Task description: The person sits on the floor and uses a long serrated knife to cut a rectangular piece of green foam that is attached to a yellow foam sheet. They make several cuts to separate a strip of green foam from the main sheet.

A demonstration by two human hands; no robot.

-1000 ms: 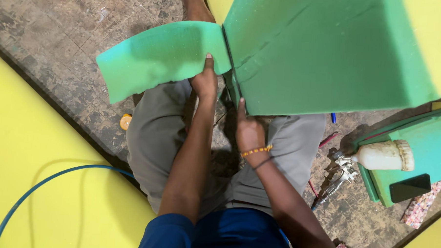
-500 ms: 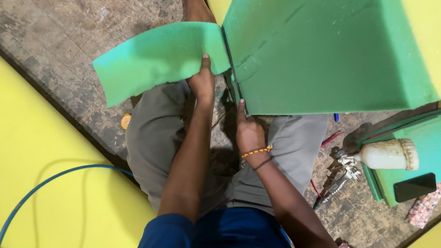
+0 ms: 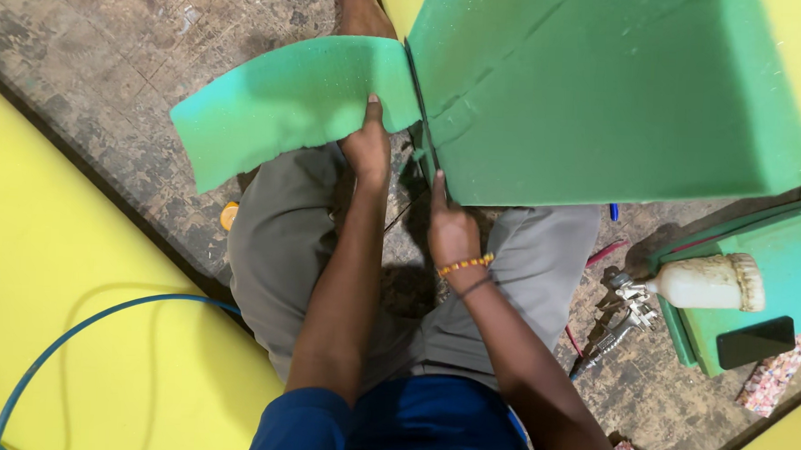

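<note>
Head view: two bare hands work one large green foam block (image 3: 600, 90). The left hand (image 3: 368, 148) pinches its curling cut flap (image 3: 280, 101); the right hand (image 3: 449, 227) grips a blade in the cut. One spray gun (image 3: 682, 288) and one blue hose (image 3: 104, 321) lie on worn floor (image 3: 113, 55) between yellow sheets (image 3: 51, 310).

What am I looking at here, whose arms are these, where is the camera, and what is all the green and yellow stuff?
The camera sits on a person's head and looks down at their own lap and arms. They sit on a worn floor. The left hand presses a thin green foam strip that bends away from a big green foam block. The right hand, with a beaded bracelet at the wrist, is at the slit between them; whether it holds a tool is hidden. Nearby lie yellow foam sheets, a blue hose, a spray gun and a dark phone.
</note>
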